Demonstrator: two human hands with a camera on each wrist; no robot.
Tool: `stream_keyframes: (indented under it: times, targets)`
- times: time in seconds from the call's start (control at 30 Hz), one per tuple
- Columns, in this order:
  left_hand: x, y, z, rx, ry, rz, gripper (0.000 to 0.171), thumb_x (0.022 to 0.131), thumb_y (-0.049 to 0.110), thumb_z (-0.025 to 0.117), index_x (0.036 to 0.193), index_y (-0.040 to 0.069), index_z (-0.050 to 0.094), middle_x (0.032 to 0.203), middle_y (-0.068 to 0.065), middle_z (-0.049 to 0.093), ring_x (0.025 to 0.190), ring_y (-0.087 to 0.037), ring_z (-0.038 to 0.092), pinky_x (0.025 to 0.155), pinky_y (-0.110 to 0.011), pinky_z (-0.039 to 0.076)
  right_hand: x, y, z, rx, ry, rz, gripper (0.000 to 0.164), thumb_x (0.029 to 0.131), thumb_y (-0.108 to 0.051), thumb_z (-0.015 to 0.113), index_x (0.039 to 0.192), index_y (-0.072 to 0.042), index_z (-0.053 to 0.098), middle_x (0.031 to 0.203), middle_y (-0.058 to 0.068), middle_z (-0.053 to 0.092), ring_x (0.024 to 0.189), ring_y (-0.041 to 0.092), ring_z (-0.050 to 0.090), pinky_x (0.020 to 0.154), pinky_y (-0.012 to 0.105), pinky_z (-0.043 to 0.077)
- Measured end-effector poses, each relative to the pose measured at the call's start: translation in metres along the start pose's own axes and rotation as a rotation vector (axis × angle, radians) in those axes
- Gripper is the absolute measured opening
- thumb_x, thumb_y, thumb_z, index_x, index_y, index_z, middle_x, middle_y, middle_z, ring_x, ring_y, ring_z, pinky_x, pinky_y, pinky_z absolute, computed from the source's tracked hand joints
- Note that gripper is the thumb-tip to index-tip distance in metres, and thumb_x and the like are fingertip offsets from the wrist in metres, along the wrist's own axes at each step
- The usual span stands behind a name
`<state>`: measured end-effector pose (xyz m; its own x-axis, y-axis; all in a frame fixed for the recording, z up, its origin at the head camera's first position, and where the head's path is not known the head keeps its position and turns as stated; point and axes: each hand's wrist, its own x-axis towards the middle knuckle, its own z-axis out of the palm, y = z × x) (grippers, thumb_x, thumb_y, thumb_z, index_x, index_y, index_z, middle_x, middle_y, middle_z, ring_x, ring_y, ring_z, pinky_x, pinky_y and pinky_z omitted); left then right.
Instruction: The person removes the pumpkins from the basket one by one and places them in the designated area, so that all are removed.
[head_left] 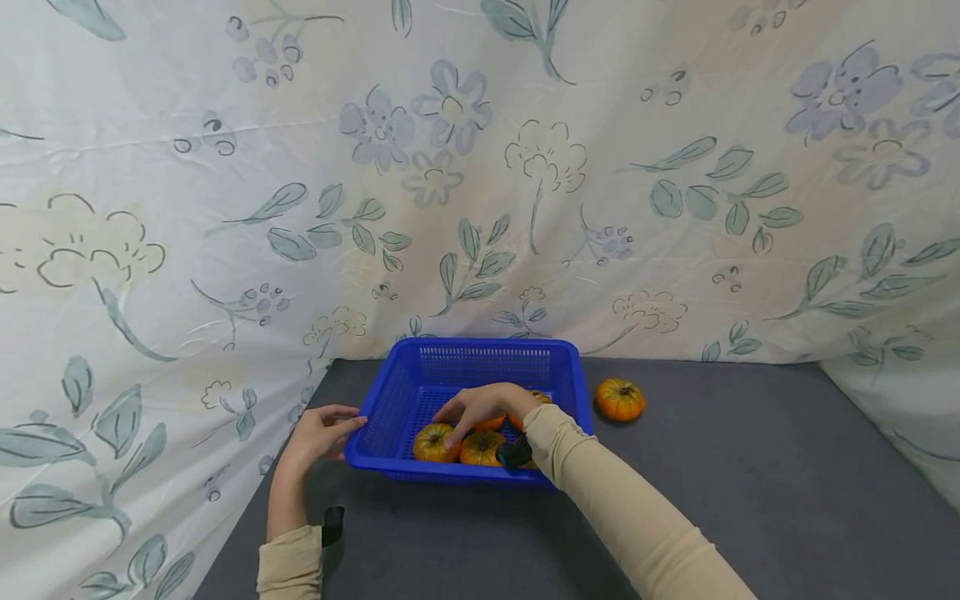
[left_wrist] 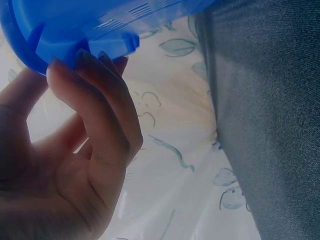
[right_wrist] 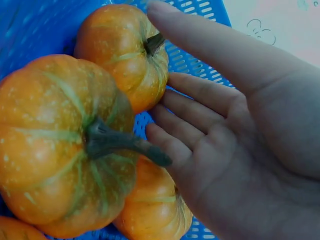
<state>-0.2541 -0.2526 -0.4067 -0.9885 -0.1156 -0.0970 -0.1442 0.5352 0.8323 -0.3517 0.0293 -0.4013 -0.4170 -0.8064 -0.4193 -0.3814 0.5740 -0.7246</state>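
Note:
A blue plastic basket (head_left: 480, 343) holds several small orange pumpkins. My left hand (head_left: 318, 433) grips the basket's left rim; in the left wrist view its curled fingers (left_wrist: 95, 95) come up against the rim's outer side. Inside the basket, my right hand (head_left: 480, 408) reaches over a striped pumpkin (head_left: 435, 443) at the front left, thumb and fingers on different sides of it. In the right wrist view, the thumb is close to that pumpkin's (right_wrist: 117, 55) stem and the fingertips meet its side. A larger-looking pumpkin (right_wrist: 55, 145) with a long dark stem sits nearest that camera.
Another pumpkin (head_left: 619, 400) rests on the dark grey tabletop (head_left: 720, 467), just right of the basket. Floral cloth (head_left: 480, 167) hangs behind the table and along both sides. My right sleeve (head_left: 622, 492) crosses the basket's front right corner.

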Motion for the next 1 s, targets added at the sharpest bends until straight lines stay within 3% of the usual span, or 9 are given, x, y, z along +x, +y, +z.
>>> stream_keyframes:
  times: [0.3,0.53,1.0]
  targets:
    - [0.0012,-0.0002,0.0000,-0.001,-0.004,0.000,0.048,0.091,0.028,0.069,0.124,-0.005,0.060,0.105,-0.022,0.069,0.080,-0.016,0.068,0.063,-0.034,0.061,0.0012,-0.0016,0.0029,-0.004,-0.010,0.010,0.070,0.093,-0.023,0.067,0.152,-0.009,0.033,0.159,0.005,0.034,0.147,0.023,0.031,0.120,0.038,0.030]
    - [0.0012,-0.0017,0.0001,-0.007,-0.006,0.001,0.048,0.091,0.028,0.069,0.125,-0.005,0.060,0.106,-0.023,0.069,0.081,-0.017,0.069,0.063,-0.034,0.061,0.0020,-0.0023,0.0035,-0.034,-0.012,0.023,0.059,0.092,-0.024,0.068,0.145,-0.015,0.045,0.154,0.004,0.041,0.144,0.023,0.037,0.117,0.038,0.036]
    - [0.0007,-0.0028,-0.0011,-0.004,-0.006,0.000,0.048,0.091,0.028,0.069,0.125,-0.004,0.060,0.107,-0.022,0.069,0.079,-0.015,0.068,0.062,-0.032,0.061,0.0021,-0.0022,0.0046,-0.043,0.028,-0.002,0.054,0.091,-0.020,0.070,0.141,-0.016,0.052,0.148,0.003,0.050,0.137,0.022,0.046,0.113,0.036,0.041]
